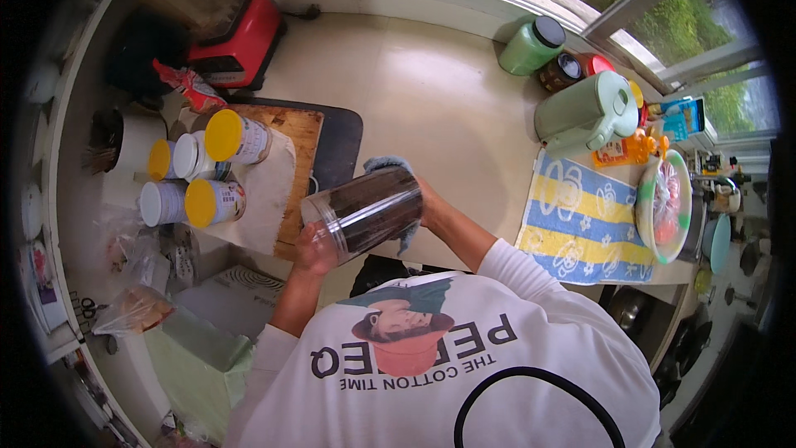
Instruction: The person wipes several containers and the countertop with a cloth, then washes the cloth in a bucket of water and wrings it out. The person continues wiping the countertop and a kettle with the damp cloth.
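Note:
A large clear jar [373, 208] with dark contents lies tilted in front of my chest, above the counter's front edge. My left hand [316, 246] grips its clear, ridged end, which points left. Behind the opposite end, my right hand [429, 202] holds a blue-grey cloth [388, 163] against the jar; most of its fingers are hidden. The cloth shows above and below the jar. To the left, several cans with yellow or white lids, among them a yellow-lidded can [236, 137], stand on a pale sheet over a wooden board [305, 130].
A red blender base [239, 43] stands at the back left. Along the window are a green jar [532, 46], a pale green pitcher [584, 112] and orange bottles [625, 149]. A striped towel [584, 224] and a basin [647, 218] holding a plastic bag are on the right.

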Demonstrator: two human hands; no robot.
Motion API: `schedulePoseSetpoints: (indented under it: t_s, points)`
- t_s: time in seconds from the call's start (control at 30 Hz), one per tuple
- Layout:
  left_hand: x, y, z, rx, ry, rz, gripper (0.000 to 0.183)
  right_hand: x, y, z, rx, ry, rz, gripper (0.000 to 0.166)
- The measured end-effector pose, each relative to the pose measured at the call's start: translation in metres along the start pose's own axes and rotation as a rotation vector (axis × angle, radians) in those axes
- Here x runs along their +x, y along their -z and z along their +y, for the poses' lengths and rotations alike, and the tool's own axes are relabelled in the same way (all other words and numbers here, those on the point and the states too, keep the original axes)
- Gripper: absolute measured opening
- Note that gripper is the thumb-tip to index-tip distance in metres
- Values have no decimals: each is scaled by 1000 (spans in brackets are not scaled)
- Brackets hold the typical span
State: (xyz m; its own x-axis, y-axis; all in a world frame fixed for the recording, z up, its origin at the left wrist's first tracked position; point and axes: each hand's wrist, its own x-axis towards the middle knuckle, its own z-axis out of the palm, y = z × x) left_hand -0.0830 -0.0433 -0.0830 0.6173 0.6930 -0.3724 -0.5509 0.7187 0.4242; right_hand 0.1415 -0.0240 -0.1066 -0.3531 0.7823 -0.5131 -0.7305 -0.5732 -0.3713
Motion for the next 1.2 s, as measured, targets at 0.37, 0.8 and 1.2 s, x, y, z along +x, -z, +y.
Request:
schedulePoseSetpoints:
  t_s: [0.37, 0.8, 1.2]
  points:
    - [-1, 3, -8, -169, -139, -69, 74, 42, 41, 31, -182, 281, -166, 20]
    - [-4, -2, 21, -180, -151, -184, 79, 24, -18, -11, 69, 148, -367, 28]
    - [-11, -15, 27, -285, -126, -64, 78, 8, -66, -5, -360, 570, -218, 30]
